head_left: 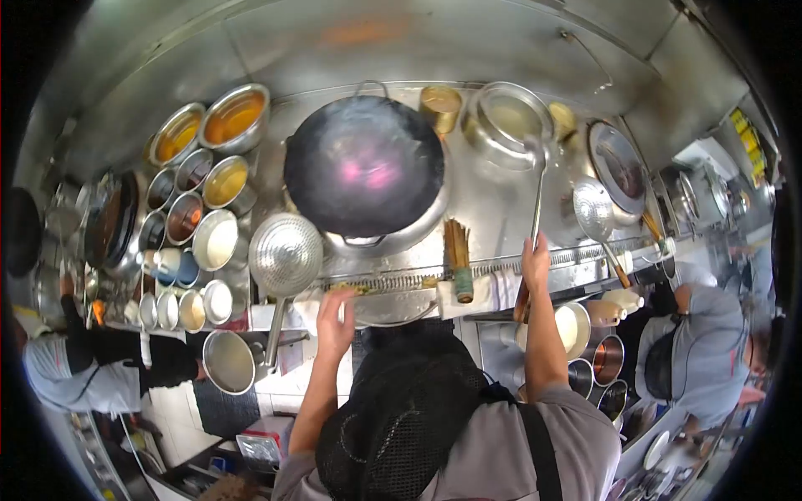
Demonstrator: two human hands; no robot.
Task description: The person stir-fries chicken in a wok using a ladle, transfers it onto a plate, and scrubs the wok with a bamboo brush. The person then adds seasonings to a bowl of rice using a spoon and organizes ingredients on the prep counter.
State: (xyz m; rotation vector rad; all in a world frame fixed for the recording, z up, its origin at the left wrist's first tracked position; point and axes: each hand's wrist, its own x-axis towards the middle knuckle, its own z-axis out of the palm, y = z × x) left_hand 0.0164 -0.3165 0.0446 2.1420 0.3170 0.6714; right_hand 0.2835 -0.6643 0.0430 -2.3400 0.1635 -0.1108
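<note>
My right hand [536, 265] is closed around the long handle of a ladle [541, 188]. The ladle's head reaches to a metal pot [510, 117] holding pale liquid at the back of the range. My left hand [336, 321] is at the range's front edge, fingers apart, beside a white folded cloth [307, 311]. Ahead of it sits a black wok [363, 167] on the burner, hazy with steam or smoke, a pink glow at its middle. A perforated strainer [286, 250] lies left of the wok, its handle pointing toward me.
Metal containers of sauces and seasonings [225, 179] crowd the left. A bamboo brush [459, 259] lies at the front edge. Another strainer [593, 209] is on the right, near a round lidded vessel [618, 167]. One person [92, 367] stands at left, another [697, 351] at right.
</note>
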